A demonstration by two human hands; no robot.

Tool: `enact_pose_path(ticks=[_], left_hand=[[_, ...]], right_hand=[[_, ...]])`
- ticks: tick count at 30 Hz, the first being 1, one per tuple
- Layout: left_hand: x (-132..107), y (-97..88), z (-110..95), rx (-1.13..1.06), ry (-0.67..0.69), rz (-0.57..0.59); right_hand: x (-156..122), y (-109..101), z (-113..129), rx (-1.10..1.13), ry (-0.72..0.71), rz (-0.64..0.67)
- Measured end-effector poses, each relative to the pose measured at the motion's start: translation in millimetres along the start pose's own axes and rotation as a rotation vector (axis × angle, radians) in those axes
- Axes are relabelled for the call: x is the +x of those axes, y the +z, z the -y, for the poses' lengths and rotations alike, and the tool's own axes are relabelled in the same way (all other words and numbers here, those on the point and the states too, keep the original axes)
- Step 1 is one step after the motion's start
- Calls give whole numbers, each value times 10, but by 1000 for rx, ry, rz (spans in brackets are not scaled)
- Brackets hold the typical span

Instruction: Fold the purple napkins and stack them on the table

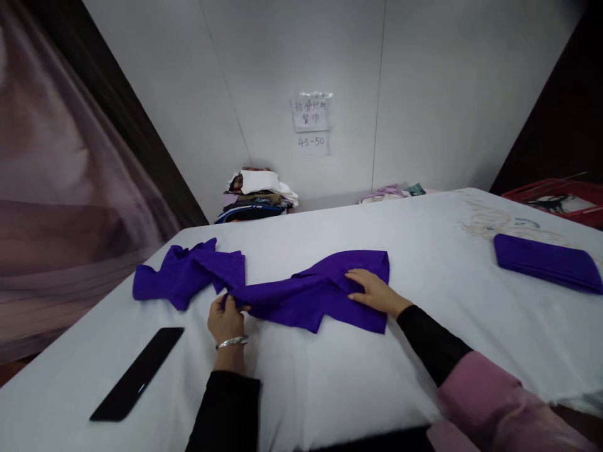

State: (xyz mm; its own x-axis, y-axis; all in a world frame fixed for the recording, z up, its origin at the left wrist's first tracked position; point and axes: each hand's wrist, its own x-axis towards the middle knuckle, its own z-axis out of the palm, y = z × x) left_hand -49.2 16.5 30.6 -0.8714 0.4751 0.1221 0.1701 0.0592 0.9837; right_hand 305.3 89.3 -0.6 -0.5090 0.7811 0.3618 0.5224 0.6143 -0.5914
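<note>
A long purple cloth (301,292) lies crumpled across the white table (358,376), its left part bunched up and its right part flatter. My left hand (227,317), with a silver bracelet on the wrist, is closed in a pinch on the cloth's near edge at its narrow middle. My right hand (374,292) lies flat with fingers spread on the cloth's right part, pressing it onto the table.
A second purple cloth (546,262) lies folded at the right. A black phone (139,372) lies near the front left. A pile of clothes (257,194) sits by the back wall, and a red crate (560,199) stands at the far right.
</note>
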Motion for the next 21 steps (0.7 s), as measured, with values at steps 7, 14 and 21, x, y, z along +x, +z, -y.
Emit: enact_pose_path(ticks=[7,14,21], left_hand=[[-6,29,-40,-315,-61,82],[-23,28,-109,-551,-71,123],[145,-247,-402,-747,-12,264]], right_hand=[[75,74,-191,289,158,-241],[71,-368,-241,534,338,-637],[-128,-1110,-140,924,489,-723]])
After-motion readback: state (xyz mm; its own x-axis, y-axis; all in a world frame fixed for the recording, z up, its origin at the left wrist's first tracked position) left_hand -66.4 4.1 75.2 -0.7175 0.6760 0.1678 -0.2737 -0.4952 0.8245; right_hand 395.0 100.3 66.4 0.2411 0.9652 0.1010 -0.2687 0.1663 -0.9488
